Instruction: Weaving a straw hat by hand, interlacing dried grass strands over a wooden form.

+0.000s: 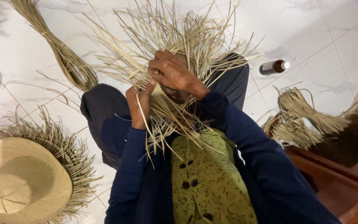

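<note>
we see left hand (139,107) and right hand (171,71) both pinching the straw weave (175,45); loose strands at twelve o'clock may snap or slip free.

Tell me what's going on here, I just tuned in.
A seated person is working pale straw strips into a woven piece held over the lap. The left hand pinches strands at its lower edge; the right hand grips the weave above. A woven hat with loose fringe, tied straw bundles and a brown bottle lie on the floor.

both hands (162,89) gripping loose straw weave (175,41), woven hat (23,180) nearby
</note>
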